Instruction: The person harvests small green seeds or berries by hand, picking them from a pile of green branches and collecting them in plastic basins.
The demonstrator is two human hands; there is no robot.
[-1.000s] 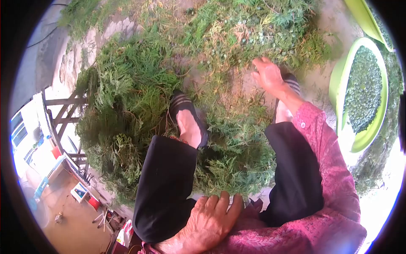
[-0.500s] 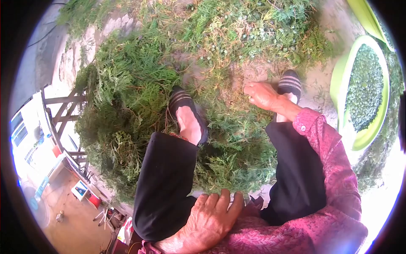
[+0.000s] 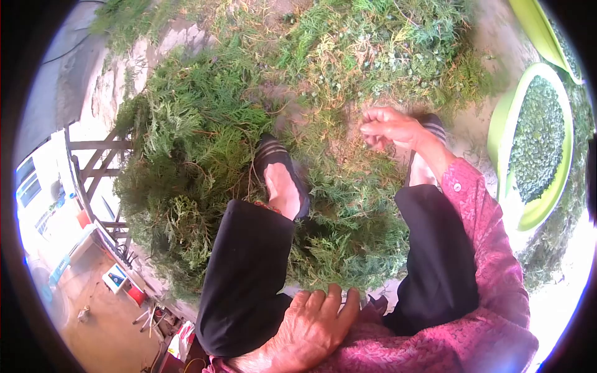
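Observation:
Green feathery branches [image 3: 193,137] lie in a heap at the left and between my feet. My right hand [image 3: 390,128] hovers over the littered ground beside my right shoe, its fingers curled together; what they hold, if anything, is too small to make out. At the bottom centre my left hand [image 3: 317,326] rests on my lap, palm down with fingers a little apart and nothing in it. A light green basin [image 3: 500,127] at the right holds small green pieces.
A second green container [image 3: 538,31] stands at the upper right. More cut greenery [image 3: 379,46] covers the ground ahead. A wooden lattice [image 3: 96,165] is at the left, with a white box [image 3: 115,278] and a red object below it.
My right hand has risen slightly off the ground and its fingers have shifted. The whole view has moved a little; my left hand stays on my lap.

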